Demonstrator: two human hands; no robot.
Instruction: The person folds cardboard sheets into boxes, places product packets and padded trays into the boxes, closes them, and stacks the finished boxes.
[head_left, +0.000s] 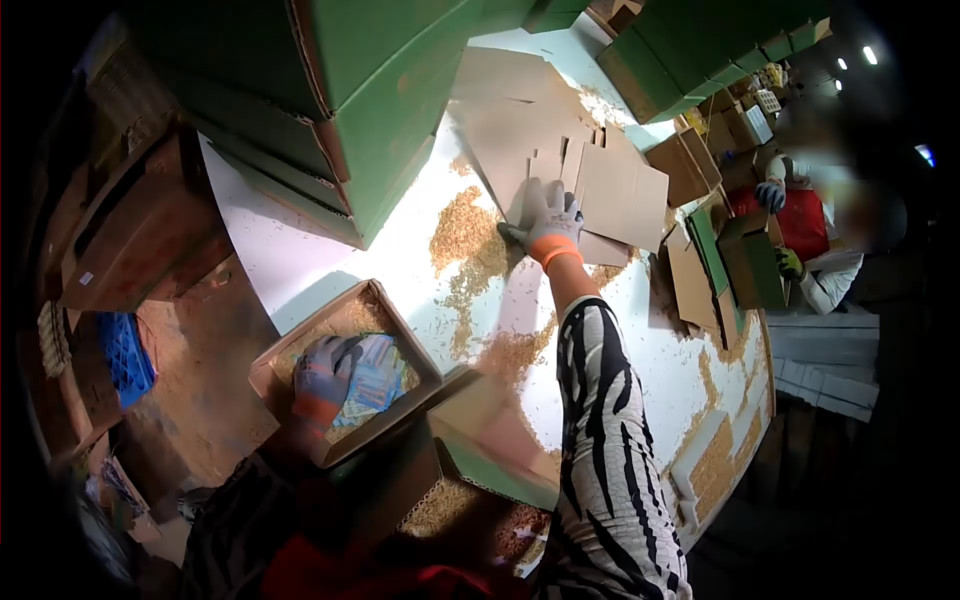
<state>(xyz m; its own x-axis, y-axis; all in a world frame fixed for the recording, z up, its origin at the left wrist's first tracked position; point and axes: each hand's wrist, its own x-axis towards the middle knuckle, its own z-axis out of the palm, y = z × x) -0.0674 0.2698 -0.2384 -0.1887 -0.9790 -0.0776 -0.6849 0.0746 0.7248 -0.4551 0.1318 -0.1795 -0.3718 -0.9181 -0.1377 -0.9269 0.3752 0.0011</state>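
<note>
My left hand (pixel 325 372), in a grey glove with an orange cuff, is inside an open cardboard box (pixel 408 335). Its fingers lie over the left part of some blue-and-white printed packets (pixel 372 380), resting on pale shavings. My right hand (pixel 548 215), gloved alike, reaches forward with fingers apart and touches a pile of flat cardboard sheets (pixel 625 190). Nothing shows lifted in it. Just right of the left-hand box, an open green box (pixel 495 465) holds shavings and a dark reddish material I cannot make out.
Stacked green boxes (pixel 385 120) rise at the left of the white table (pixel 300 240); more green boxes (pixel 690 50) stand behind. Loose shavings (pixel 465 230) are scattered about. On the right, a gloved co-worker (pixel 805 225) handles a green box (pixel 752 262). A blue crate (pixel 127 358) sits lower left.
</note>
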